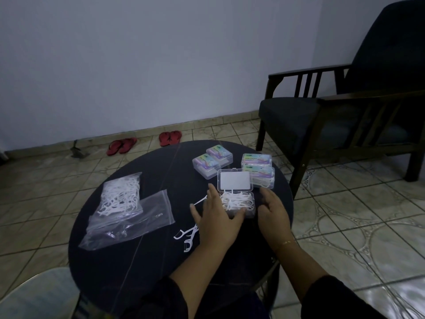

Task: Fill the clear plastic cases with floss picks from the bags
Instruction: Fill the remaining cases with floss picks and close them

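An open clear plastic case (239,202) lies on the round dark table (161,180), heaped with white floss picks, its lid (235,180) tipped back. My left hand (216,217) rests spread at the case's left side, fingers touching the picks. On the other side, my right hand (272,211) sits against the case's right edge, fingers apart. A few loose floss picks (187,236) lie near my left wrist. One bag of picks (122,195) sits at the left of the table, partly on an empty zip bag (135,221).
Several closed labelled cases (212,161) (258,169) stand at the table's far side. A dark armchair (345,111) stands to the right. Red sandals (170,138) lie by the wall on the tiled floor. A pale object (39,293) shows at the bottom left.
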Tool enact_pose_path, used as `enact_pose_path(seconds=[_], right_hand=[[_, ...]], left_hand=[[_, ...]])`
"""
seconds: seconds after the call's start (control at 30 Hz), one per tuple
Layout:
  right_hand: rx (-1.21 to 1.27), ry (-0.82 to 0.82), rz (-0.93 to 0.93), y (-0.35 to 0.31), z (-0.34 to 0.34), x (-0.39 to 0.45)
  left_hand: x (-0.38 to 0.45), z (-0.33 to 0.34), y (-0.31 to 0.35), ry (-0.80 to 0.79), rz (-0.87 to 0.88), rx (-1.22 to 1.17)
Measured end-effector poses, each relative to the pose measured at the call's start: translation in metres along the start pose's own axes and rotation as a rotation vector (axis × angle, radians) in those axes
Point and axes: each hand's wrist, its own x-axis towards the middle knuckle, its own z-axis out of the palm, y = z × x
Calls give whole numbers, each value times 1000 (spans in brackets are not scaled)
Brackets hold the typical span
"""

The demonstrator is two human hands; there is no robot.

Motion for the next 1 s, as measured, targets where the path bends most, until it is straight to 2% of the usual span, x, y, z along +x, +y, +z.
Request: enact_pose_path(seconds=[0.2, 0.3, 0.37, 0.5, 0.7, 0.77, 0.83, 0.93, 1.0], right_hand=[[-176, -32, -14, 2, 5, 0], [-161, -39, -30, 1, 6, 0], [-100, -30, -6, -4, 3, -3], [178, -36, 184, -20, -2, 12], [411, -193, 380, -35, 0, 39], [483, -217, 351, -35, -3, 38], [445, -258, 276, -33, -10, 32], [209, -380, 117, -27, -18, 19], [80, -402, 33, -21, -23, 15]], left_hand=[[-6, 2, -2, 47, -8, 123], [-4, 5, -6, 19, 4, 98], [-3, 6, -8, 15, 6, 76], [-1, 6, -11, 30, 8, 37], [0, 7, -16, 15, 19, 24], [1, 7, -16, 3, 15, 5], [2, 6, -16, -11, -3, -44], [3, 6, -17, -9, -28, -95], [4, 6, -18, -15, -42, -101]])
